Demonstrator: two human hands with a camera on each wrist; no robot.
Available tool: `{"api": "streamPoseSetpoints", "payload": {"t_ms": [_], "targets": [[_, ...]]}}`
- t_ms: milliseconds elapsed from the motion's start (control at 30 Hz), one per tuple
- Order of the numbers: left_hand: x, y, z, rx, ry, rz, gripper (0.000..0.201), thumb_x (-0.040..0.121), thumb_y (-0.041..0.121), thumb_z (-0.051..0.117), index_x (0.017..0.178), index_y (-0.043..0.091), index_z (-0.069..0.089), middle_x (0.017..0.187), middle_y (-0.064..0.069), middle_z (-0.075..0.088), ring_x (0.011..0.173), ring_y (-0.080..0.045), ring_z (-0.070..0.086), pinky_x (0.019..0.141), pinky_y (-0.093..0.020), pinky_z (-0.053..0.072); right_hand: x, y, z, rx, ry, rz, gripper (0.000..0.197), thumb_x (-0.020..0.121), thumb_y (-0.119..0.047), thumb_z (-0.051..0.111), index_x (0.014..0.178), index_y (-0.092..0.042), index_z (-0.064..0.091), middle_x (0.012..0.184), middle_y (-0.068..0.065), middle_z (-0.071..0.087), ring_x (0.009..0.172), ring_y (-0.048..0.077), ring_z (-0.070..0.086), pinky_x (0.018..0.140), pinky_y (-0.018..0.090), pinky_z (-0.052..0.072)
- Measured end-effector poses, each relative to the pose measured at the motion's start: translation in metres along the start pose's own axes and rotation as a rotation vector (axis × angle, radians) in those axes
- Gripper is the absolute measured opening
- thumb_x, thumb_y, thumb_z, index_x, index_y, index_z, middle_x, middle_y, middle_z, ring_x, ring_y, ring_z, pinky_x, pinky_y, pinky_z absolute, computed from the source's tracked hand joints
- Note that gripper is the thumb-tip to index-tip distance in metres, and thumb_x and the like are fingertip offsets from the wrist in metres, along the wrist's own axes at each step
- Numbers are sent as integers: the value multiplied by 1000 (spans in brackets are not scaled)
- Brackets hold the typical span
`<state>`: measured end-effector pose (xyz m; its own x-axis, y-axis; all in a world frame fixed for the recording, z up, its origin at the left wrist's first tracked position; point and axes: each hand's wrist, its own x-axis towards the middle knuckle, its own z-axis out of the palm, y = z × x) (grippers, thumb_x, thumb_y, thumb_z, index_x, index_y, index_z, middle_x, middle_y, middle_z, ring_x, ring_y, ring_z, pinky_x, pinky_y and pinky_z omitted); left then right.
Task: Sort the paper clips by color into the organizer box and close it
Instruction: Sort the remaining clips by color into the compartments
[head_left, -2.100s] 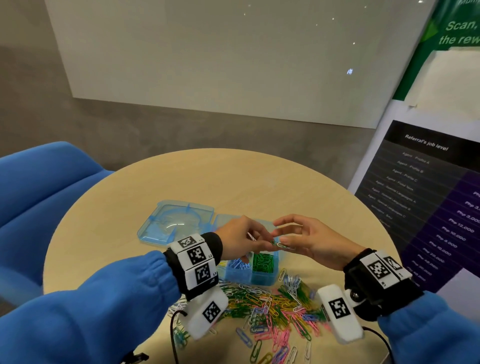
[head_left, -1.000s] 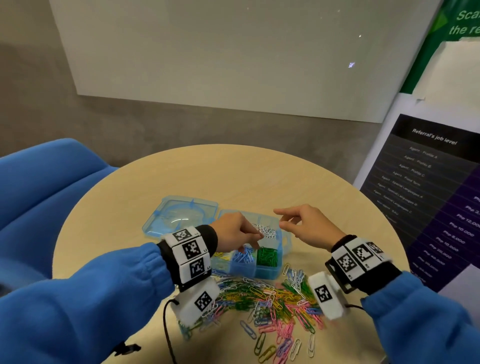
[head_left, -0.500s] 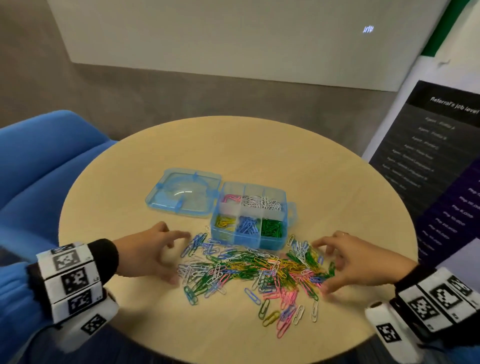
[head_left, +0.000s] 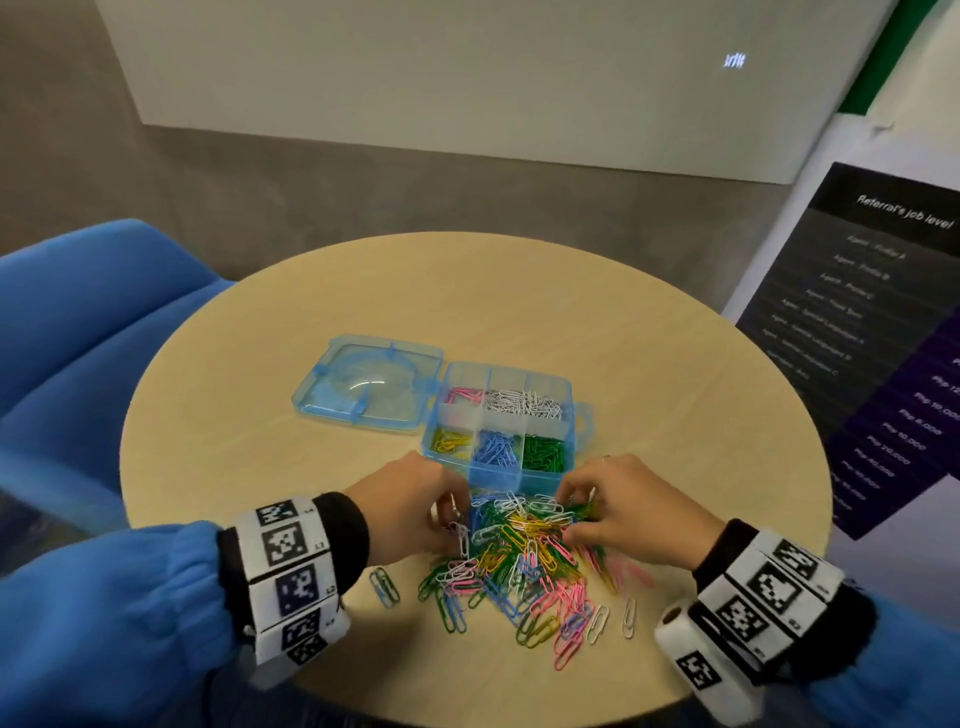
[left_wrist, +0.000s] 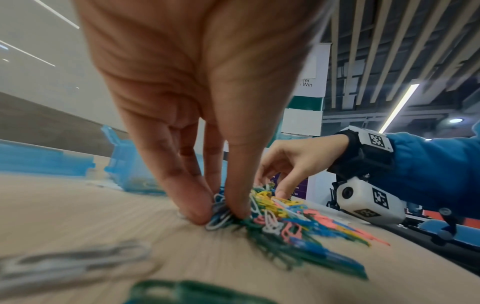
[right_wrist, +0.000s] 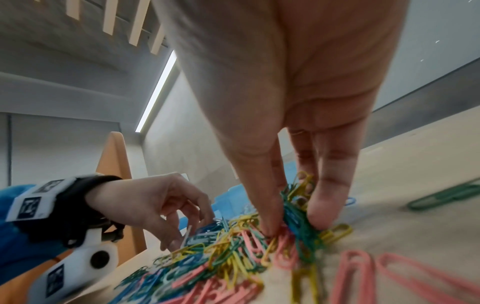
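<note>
Dozens of light, springy, tangle-prone paper clips (head_left: 524, 561) lie heaped near the counter's (head_left: 270, 467) front edge, before the organizer box (head_left: 498, 431). Left grip (head_left: 410, 506) and right grip (head_left: 631, 512) each pinch clips there; best lifted by one wire loop.

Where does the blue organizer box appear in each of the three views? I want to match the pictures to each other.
Head view: the organizer box sits at centre, lid open to its left, just behind both hands.
Left wrist view: blurred blue box wall at left-centre, behind the left hand.
Right wrist view: only a blue sliver at centre, behind the right hand.
Shared landmark: the mixed paper clip pile under both hands.
</note>
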<state>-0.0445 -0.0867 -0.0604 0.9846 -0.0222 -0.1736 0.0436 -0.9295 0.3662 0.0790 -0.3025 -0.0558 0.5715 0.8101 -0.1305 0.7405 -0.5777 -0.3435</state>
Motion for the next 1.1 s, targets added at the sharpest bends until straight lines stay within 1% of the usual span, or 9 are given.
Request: {"api": "streamPoseSetpoints", "payload": {"t_ms": [100,267,400,533,633,733,900,1000,1100], "targets": [[1,3,-4,-58,2,-8,37,81,32,75,115,25,63,98,10,67,70,-3,53,61,-9,38,1,-1,1,63,32,-9,19,78,-31,78,95,-23,75,84,-9,65,67,-7,51,64,16,40],[-1,6,-9,-145,66,-2,25,91,37,62,110,21,66,89,9,68,68,-4,61,62,-14,47,1,4,-7,197,102,26,5,76,-24,81,77,-22,76,67,-12,67,62,4,60,60,16,43],[-2,23,-10,-799,6,-153,33,102,31,43,114,5,59,95,-7,69,74,-19,68,65,-31,60,0,-1,-18,360,113,15,6,78,-18,80,82,-15,77,63,-3,72,61,9,69,59,16,49],[6,41,-2,-1492,-121,-387,60,101,49,31,119,-4,54,109,-22,69,84,-29,70,72,-35,59,4,-19,-29,496,206,-67,6,78,-15,79,83,-13,76,66,-4,71,67,12,70,68,23,56],[14,49,6,-1947,-238,-320,64,101,51,25,120,-1,57,117,-25,65,94,-33,69,84,-37,55,9,-37,-27,576,203,-156,11,77,-13,80,87,-17,76,80,-7,73,78,4,68,77,25,56],[19,50,10,-2283,-170,-279,45,97,35,36,130,8,51,123,-18,58,94,-28,63,75,-34,57,10,-47,-20,539,135,-217,26,73,-14,83,97,-20,75,94,-7,73,91,4,67,82,30,58],[19,43,12,-2359,-93,-286,54,103,37,28,126,-6,52,117,-30,62,86,-36,70,72,-38,59,11,-49,-23,469,145,-254,27,79,-14,78,105,-18,75,98,-9,72,90,0,67,80,20,55],[13,41,8,-2408,-127,-256,64,103,43,27,123,-13,51,122,-35,57,95,-40,67,84,-46,54,14,-49,-23,388,211,-266,18,83,-13,73,100,-17,76,91,-9,71,87,1,65,74,12,50],[12,40,6,-2403,-96,-242,70,102,49,26,121,-14,51,115,-33,61,89,-37,69,79,-40,55,18,-53,-19,320,236,-280,15,78,-20,79,93,-19,78,84,-11,66,80,2,62,68,8,42]]}}
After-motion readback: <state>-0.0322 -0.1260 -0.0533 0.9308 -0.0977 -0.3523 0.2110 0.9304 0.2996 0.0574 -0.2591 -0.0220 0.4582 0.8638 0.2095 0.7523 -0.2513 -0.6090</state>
